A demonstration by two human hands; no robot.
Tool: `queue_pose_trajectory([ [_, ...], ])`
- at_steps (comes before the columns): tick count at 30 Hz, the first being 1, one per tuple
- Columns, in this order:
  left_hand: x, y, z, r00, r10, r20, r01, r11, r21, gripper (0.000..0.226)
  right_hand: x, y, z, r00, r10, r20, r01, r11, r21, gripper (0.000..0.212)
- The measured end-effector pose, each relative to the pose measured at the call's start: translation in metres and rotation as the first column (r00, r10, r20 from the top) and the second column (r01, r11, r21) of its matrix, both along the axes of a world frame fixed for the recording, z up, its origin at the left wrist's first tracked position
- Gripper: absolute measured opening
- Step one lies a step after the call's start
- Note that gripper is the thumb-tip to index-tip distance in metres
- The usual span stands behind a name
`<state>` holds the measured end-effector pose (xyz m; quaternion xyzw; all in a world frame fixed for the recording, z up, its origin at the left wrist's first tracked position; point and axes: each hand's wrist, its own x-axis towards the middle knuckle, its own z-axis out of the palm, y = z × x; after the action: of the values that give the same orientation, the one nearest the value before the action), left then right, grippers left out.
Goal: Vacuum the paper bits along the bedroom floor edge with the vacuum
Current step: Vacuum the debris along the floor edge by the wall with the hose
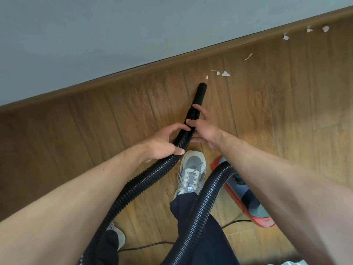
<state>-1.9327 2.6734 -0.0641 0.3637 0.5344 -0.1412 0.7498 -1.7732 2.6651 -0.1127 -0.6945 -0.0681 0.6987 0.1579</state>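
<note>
Brown wood-plank floor [286, 115] spreads wide and bare to the left and right of both hands. Beyond them it ends at a brown wooden skirting board [133, 73] under a plain grey wall [95, 35], the edge running diagonally and rising to the right.

A black ribbed vacuum hose [152, 175] loops back under the forearms to a red and grey vacuum body [248, 203], which lies beneath the right forearm and is mostly hidden by it. A grey and cream laced shoe [191, 169] stands just below the hands.

The left hand [164, 144] has its fingers curled round the hose. The right hand [204, 129], just ahead of it, is spread with the fingers nearly straight, forefinger and thumb tips touching the ribbing without closing on it.

The hose's smooth black nozzle tube [199, 94] points away from the hands, its mouth near the floor, short of the skirting. Torn white paper bits [225, 74] lie just past it, up and right of the right hand; more sit far right beside the skirting, too small to make out.
</note>
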Motion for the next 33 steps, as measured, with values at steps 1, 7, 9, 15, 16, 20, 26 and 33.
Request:
queue_pose_trajectory([
  [1,-0.004,0.000,0.000,1.000,0.004,-0.004,-0.004,1.000,0.005,0.064,-0.003,0.001,0.000,1.000,0.003,-0.004,-0.003,1.000,0.000,0.062],
  [7,-0.030,-0.003,0.002,0.999,0.034,-0.029,-0.034,0.999,0.011,0.063,-0.030,0.002,0.001,1.000,0.019,-0.012,-0.019,1.000,0.017,0.062],
  [9,-0.037,-0.004,0.005,0.999,0.026,-0.033,-0.026,1.000,0.010,0.063,-0.037,0.000,0.003,1.000,0.021,-0.020,-0.021,1.000,0.017,0.062],
  [15,-0.053,-0.013,0.010,0.998,0.052,-0.026,-0.052,0.999,-0.011,0.062,-0.054,-0.004,0.008,0.999,0.046,-0.023,-0.046,0.999,-0.017,0.063],
  [16,-0.056,-0.015,0.011,0.998,0.059,-0.026,-0.060,0.998,-0.015,0.062,-0.058,-0.004,0.008,0.998,0.062,-0.022,-0.062,0.998,-0.021,0.063],
  [20,-0.075,-0.025,0.013,0.994,0.106,-0.039,-0.107,0.994,-0.027,0.062,-0.081,-0.006,0.010,0.992,0.126,-0.018,-0.127,0.991,-0.032,0.063],
  [26,-0.120,-0.039,0.019,0.973,0.217,-0.077,-0.221,0.974,-0.051,0.062,-0.130,-0.008,0.012,0.974,0.221,-0.045,-0.222,0.975,-0.021,0.064],
  [33,-0.169,-0.053,0.025,0.937,0.323,-0.133,-0.332,0.942,-0.046,0.059,-0.187,-0.009,0.010,0.952,0.298,-0.068,-0.299,0.954,0.001,0.066],
])
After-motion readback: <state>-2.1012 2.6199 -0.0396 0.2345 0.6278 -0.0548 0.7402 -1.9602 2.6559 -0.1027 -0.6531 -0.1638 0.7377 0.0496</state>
